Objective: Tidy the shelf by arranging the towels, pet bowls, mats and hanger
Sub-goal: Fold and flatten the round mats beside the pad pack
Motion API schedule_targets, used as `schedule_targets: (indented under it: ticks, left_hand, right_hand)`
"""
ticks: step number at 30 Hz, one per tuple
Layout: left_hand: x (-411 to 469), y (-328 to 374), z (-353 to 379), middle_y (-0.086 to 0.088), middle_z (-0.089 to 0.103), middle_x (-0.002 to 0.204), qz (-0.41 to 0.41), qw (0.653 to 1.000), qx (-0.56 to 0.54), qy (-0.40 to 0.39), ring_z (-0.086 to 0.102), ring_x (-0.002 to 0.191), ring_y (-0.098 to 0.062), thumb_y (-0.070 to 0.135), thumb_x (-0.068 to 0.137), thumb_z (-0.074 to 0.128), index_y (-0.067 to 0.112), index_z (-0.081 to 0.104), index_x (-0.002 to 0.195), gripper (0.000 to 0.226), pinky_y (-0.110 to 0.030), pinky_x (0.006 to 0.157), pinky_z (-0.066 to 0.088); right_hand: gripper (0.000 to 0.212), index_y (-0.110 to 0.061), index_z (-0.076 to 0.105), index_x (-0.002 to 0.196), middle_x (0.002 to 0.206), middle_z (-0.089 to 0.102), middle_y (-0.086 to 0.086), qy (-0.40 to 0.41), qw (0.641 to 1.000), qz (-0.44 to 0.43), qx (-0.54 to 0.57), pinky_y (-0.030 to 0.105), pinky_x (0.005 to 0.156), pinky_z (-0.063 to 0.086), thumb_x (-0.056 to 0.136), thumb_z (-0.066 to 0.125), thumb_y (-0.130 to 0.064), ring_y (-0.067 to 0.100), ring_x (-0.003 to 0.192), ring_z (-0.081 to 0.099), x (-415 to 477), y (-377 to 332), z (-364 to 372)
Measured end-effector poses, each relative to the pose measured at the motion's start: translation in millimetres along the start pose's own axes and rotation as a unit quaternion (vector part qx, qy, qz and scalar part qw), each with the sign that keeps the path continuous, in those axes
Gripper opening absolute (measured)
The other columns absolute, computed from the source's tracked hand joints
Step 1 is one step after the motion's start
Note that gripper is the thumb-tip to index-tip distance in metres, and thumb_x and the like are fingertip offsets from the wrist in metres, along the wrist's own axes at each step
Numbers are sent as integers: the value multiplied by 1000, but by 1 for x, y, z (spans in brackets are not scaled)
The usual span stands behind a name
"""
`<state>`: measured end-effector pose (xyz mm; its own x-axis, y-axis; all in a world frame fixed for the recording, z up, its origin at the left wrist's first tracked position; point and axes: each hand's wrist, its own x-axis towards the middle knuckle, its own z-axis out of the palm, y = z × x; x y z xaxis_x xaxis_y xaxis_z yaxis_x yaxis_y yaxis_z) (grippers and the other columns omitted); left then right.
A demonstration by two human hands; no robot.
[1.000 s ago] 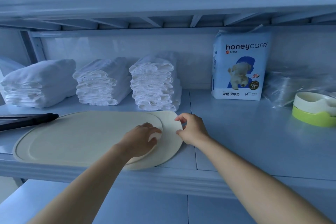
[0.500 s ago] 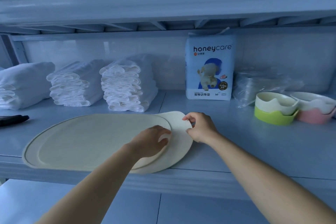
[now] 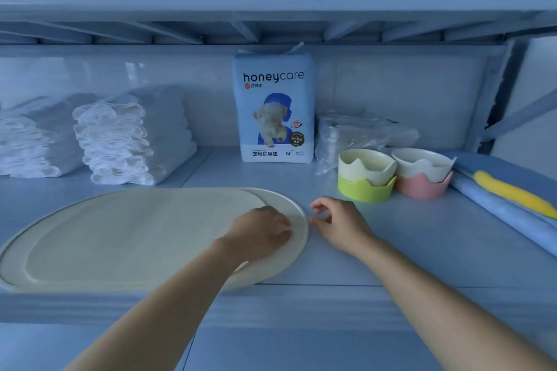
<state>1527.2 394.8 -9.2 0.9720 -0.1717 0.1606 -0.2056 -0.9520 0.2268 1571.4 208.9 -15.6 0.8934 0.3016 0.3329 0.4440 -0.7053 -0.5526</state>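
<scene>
**Cream mats being squared up**

Two mats are stacked at 9 o'clock on the shelf [image 3: 391, 250], the upper mat [image 3: 135, 235] offset from the lower mat [image 3: 271, 268]. The left hand [image 3: 259, 229] is rested on the upper mat's right end; its grip cannot be told. The right hand [image 3: 340, 226] is held loose and empty beside the rim. Aligned edges are judged to be needed next.

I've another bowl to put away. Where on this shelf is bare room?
Bare shelf lies in front of the bowls, between the right hand and the blue roll; a smaller patch between the towels and the pack. Mats fill the left front; the bag crowds the back right.
</scene>
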Motion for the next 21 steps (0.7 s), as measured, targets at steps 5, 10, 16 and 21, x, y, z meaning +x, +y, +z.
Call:
schedule_targets:
  ticks: [5, 10, 16, 21]
  left_hand:
    - [9, 32, 5, 13, 52, 123, -77, 997, -3, 10, 50, 115, -14, 73, 67, 59, 36, 55, 117, 63, -29, 92, 41]
    - [13, 41, 4, 8, 61, 113, -88, 995, 3, 44, 57, 106, -18, 52, 73, 64, 33, 62, 108, 40, -25, 84, 43]
    - [11, 37, -1, 3, 70, 84, -68, 993, -27, 93, 62, 84, -22, 30, 72, 54, 21, 65, 88, 21, -30, 72, 51]
    - [-3, 12, -17, 6, 64, 82, -58, 987, -74, 133, 54, 74, -17, 14, 81, 50, 26, 61, 99, 24, -26, 67, 45]
  right_hand:
    - [20, -9, 67, 101, 105, 65, 6, -28, 992, -70, -96, 33, 84, 46, 89, 57, -23, 25, 100, 58, -10, 19, -6]
    - [21, -7, 62, 82, 88, 58, 5, -32, 988, -88, -127, 36, 74, 45, 91, 47, -20, 25, 91, 54, -12, 20, -3]
    - [26, -12, 64, 103, 111, 60, 2, -48, 985, -93, -134, 34, 91, 44, 93, 44, -24, 23, 114, 50, -13, 20, -4]
    - [39, -16, 51, 131, 136, 50, -1, -49, 988, -99, -111, 28, 103, 36, 94, 47, -28, 18, 126, 44, -18, 10, -3]
